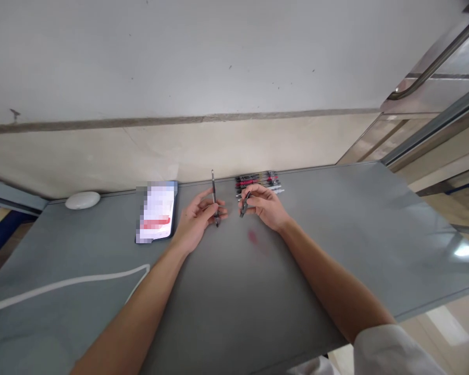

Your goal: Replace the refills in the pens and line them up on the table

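Note:
My left hand pinches a slim dark pen, which stands nearly upright in the view between thumb and fingers. Across a small gap, my right hand grips a short dark piece, perhaps a pen cap or clip; it is too small to name surely. The two held pieces are apart. Just behind my right hand, several pens lie side by side near the wall, in black, red and silvery tones, partly covered by the fingers.
A phone with a lit screen lies left of my left hand. Farther left is a white oval object. A white cable crosses the grey table at the left. The wall borders the table's far edge.

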A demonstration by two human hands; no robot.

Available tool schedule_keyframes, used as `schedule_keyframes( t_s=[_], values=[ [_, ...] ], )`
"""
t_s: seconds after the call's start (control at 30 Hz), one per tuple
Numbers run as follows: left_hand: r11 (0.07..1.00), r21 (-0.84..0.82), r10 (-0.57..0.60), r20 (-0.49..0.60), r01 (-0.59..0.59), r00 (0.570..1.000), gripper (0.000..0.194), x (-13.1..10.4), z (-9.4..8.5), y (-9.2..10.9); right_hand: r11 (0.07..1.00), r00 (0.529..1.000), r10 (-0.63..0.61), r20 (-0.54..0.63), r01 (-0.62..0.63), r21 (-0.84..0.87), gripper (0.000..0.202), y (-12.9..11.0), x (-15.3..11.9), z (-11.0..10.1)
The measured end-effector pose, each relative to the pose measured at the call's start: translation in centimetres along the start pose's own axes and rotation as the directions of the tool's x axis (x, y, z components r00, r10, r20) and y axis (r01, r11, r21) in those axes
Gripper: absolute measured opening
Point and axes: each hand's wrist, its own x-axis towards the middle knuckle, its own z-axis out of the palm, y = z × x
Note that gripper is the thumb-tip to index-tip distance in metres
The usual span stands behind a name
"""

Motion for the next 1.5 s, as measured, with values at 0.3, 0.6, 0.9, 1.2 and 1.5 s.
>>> schedule_keyframes(
  t_s=[0.3,0.6,0.9,1.2,1.5],
  values=[
    [0.982,0.183,0.024,0.093,-0.041,0.995,0.039,-0.2,0.5,1.1,0.999,0.999,-0.032,-0.001,0.032,-0.005,0.02,-0.1,-0.1,-0.1],
    [0.831,0.54,0.001,0.235,-0.132,0.972,0.028,0.6,-0.3,3.8,0.996,0.995,-0.084,-0.057,0.084,-0.015,0.022,0.0,0.0,0.0],
    [0.819,0.571,-0.106,0.241,-0.052,0.965,0.039,1.9,-1.1,4.8,0.984,0.949,-0.17,-0.264,0.176,-0.002,0.021,-0.3,0.1,0.4],
    [0.837,0.546,-0.129,0.275,-0.044,0.953,0.033,1.8,-1.7,4.4,0.972,0.868,-0.217,-0.448,0.232,-0.021,0.022,0.0,0.1,0.8],
    [0.75,0.644,-0.087,0.32,-0.149,0.944,0.029,1.8,-1.6,4.5,0.96,0.82,-0.191,-0.54,0.271,0.073,0.025,0.0,0.0,0.7]
  ],
)
